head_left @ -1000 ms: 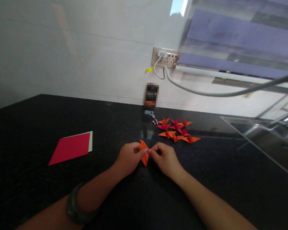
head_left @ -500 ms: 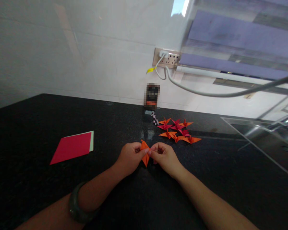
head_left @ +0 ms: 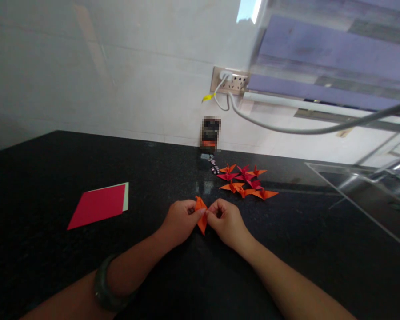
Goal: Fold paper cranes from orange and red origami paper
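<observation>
Between my two hands is a folded orange origami paper [head_left: 202,221], a narrow diamond shape with a small bent tip at its far end. My left hand [head_left: 182,221] pinches its left side, the thumb lying across the front. On the other side, my right hand [head_left: 227,222] pinches the right edge between thumb and forefinger, its other fingers curled in. Beyond my right hand stand several finished paper cranes [head_left: 245,180], orange and red, grouped close together. To the left lies a stack of square paper [head_left: 98,206], red on top with a pale sheet under it.
A phone-like object [head_left: 210,133], blurred out, leans against the tiled wall with a beaded strap [head_left: 214,165] before it. A sink [head_left: 363,186] is set into the black counter [head_left: 146,173] at right. A grey cable [head_left: 286,130] runs from the wall socket [head_left: 231,82].
The fingers of my right hand have curled in more around the paper's right edge, and the hand has turned slightly. The paper's near tip has shifted slightly. My left hand keeps its pinch.
</observation>
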`<state>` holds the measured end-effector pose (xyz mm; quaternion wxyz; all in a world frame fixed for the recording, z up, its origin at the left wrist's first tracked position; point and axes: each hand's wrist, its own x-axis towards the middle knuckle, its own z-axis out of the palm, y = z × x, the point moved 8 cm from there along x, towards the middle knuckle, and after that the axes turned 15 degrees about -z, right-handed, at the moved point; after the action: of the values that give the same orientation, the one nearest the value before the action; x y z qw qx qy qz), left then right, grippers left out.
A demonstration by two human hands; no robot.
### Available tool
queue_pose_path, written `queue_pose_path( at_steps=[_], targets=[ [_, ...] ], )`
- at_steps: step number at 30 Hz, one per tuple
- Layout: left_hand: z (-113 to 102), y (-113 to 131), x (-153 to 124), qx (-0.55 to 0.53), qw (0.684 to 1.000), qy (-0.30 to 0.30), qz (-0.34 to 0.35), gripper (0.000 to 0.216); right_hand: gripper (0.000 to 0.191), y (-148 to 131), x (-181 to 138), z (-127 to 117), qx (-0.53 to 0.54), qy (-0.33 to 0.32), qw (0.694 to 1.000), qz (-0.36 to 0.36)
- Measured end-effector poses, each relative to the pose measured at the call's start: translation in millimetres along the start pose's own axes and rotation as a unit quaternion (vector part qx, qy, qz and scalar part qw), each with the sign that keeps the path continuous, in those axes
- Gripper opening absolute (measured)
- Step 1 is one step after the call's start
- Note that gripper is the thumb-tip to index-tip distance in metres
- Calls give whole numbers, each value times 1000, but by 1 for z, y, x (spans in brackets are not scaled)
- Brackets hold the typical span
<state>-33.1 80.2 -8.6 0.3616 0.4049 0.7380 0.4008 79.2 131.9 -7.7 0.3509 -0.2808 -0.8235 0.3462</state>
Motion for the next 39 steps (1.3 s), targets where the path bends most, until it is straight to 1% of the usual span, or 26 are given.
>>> queue_pose_path(
  at_steps=[2,4,7,10,13,16,20,26,30,33,36,39],
  targets=[
    [-1,0,0,-5,1000,-3,-3,21,14,-4,-1,-2,-25,15,999,-17],
    [-2,0,0,-11,1000,-3,-2,21,13,-4,-2,-1,-7,18,1000,-19],
    [-4,-3,2,-21,1000,7,0,22,13,1,-2,5,94,3,996,13],
    [-5,-6,4,-33,999,8,4,23,19,6,-1,10,187,-8,980,61],
    [-3,-6,5,-37,999,3,14,23,21,9,-1,14,243,-16,966,88],
    [-2,-7,4,-39,999,0,10,23,23,10,-2,17,273,-24,956,104],
    [-2,-5,3,-49,999,-4,9,24,24,10,-3,18,278,-24,953,115],
    [-2,-4,1,-56,998,-3,8,25,21,11,-3,19,264,-29,958,106],
    [-1,-5,2,-67,998,-12,11,26,20,11,-6,23,239,-60,962,114],
    [0,-5,2,-60,998,-17,17,29,24,8,-7,25,220,-89,965,109],
    [1,-4,2,-58,998,-18,16,29,24,7,-7,23,209,-87,969,102],
    [1,-4,2,-68,997,-17,10,24,23,4,-5,21,186,-84,976,78]
  ],
)
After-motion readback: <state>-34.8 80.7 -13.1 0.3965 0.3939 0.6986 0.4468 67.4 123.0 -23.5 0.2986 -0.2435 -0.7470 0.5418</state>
